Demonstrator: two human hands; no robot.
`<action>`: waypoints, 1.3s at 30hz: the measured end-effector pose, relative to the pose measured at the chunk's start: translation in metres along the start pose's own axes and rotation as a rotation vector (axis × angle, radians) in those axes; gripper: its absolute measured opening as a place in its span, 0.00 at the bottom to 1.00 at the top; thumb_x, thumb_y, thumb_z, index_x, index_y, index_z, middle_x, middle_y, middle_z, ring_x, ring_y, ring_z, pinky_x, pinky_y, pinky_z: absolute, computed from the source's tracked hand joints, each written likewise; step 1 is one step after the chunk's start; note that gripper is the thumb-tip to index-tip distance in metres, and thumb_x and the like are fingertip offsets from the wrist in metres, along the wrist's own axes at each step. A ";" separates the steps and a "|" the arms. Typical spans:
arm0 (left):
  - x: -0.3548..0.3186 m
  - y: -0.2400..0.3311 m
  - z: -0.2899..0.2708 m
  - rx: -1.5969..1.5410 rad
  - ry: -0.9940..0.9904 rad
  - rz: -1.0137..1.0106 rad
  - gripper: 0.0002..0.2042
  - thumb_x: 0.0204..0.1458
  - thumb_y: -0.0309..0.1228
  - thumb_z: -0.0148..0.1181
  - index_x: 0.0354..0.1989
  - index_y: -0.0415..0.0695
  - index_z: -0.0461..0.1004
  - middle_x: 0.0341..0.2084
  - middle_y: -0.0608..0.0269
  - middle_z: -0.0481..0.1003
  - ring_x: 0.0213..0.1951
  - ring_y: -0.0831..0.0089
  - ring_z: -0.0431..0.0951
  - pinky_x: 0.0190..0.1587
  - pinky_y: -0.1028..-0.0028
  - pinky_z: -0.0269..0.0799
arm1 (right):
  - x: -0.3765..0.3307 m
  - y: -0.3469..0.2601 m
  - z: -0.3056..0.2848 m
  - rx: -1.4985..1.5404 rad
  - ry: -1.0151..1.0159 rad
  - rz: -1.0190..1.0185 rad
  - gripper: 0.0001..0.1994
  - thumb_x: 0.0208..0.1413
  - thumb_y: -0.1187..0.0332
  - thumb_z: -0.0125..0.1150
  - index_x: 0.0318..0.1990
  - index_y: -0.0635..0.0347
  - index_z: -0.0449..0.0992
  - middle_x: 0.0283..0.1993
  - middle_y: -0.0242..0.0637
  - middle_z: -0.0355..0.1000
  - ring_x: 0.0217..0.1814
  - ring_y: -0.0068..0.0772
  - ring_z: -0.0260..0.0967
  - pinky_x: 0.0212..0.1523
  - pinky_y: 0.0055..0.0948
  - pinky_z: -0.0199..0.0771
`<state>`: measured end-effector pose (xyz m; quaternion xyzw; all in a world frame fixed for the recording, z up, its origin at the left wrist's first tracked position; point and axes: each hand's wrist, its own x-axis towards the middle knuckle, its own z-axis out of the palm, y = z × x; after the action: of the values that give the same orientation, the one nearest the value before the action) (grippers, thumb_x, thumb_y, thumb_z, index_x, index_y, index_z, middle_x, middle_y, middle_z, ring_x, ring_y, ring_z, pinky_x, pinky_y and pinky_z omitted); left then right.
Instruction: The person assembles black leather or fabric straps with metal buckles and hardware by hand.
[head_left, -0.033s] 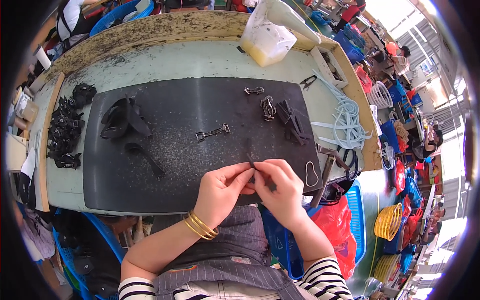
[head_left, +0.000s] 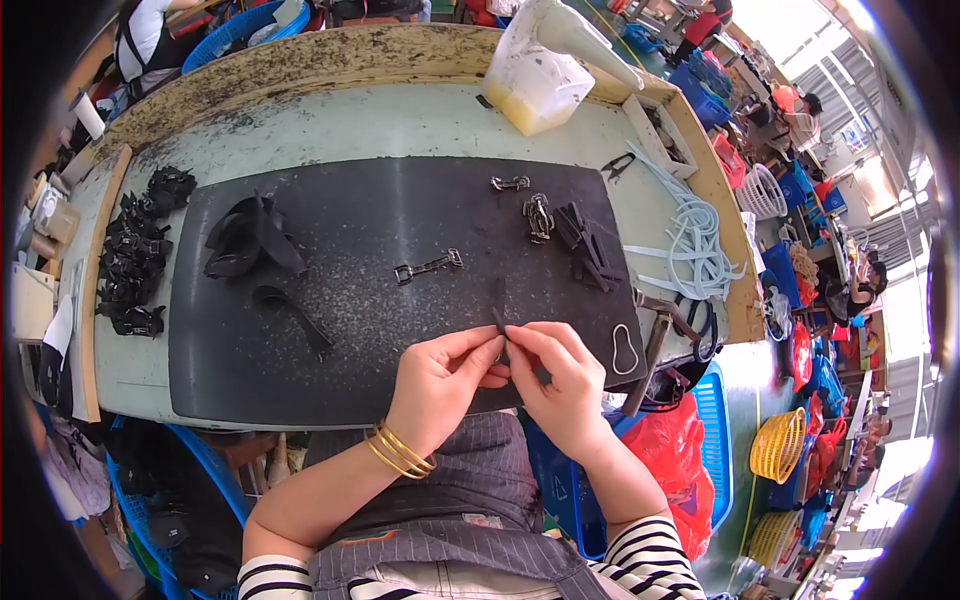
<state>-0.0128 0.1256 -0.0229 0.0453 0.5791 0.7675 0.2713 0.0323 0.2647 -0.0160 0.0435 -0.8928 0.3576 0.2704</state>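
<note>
My left hand (head_left: 440, 378) and my right hand (head_left: 556, 380) meet over the near edge of a black mat (head_left: 400, 350). Between their pinched fingertips is a narrow black strip (head_left: 499, 318), one end pointing away from me. Whatever else the fingers cover is hidden. Beyond the hands lies a metal buckle piece (head_left: 428, 266). Farther right are a small metal buckle (head_left: 511, 184), a clump of buckles (head_left: 537, 218) and a bundle of short black strips (head_left: 584, 245). Wider black bands (head_left: 245, 240) curl at the mat's left, with a single band (head_left: 290, 318) nearer.
Black buckled pieces (head_left: 135, 255) pile up left of the mat. A whitish tub (head_left: 535, 85) with yellow contents stands at the back. At right lie pale blue cords (head_left: 695, 240), snips (head_left: 618, 165), a hammer (head_left: 655, 340) and a rubber band (head_left: 623, 350).
Both hands stay together in nearly the same place, with the fingers shifted only slightly. More of the narrow black strip stands out beyond the fingertips.
</note>
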 end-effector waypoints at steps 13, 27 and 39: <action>-0.007 0.005 -0.007 0.135 0.057 0.068 0.08 0.54 0.24 0.55 0.38 0.32 0.75 0.28 0.59 0.77 0.28 0.76 0.78 0.33 0.79 0.76 | 0.001 -0.010 0.009 0.197 -0.033 0.151 0.05 0.46 0.81 0.59 0.33 0.68 0.76 0.31 0.37 0.73 0.28 0.21 0.72 0.31 0.18 0.71; 0.008 0.024 -0.026 -0.230 0.037 -0.126 0.15 0.56 0.21 0.49 0.53 0.39 0.65 0.39 0.52 0.75 0.39 0.69 0.77 0.44 0.76 0.76 | 0.001 -0.004 -0.002 0.636 0.024 0.499 0.05 0.53 0.79 0.57 0.37 0.68 0.72 0.31 0.37 0.74 0.32 0.21 0.72 0.32 0.20 0.74; -0.032 0.019 -0.046 0.081 0.146 0.244 0.06 0.51 0.18 0.56 0.37 0.36 0.69 0.33 0.60 0.75 0.38 0.76 0.77 0.42 0.78 0.75 | 0.016 -0.050 0.025 -0.074 -0.070 -0.338 0.12 0.36 0.81 0.63 0.32 0.63 0.73 0.25 0.34 0.69 0.23 0.32 0.65 0.24 0.27 0.68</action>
<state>-0.0100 0.0672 -0.0123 0.0703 0.6181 0.7719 0.1312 0.0210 0.2127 0.0078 0.1954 -0.8942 0.2721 0.2970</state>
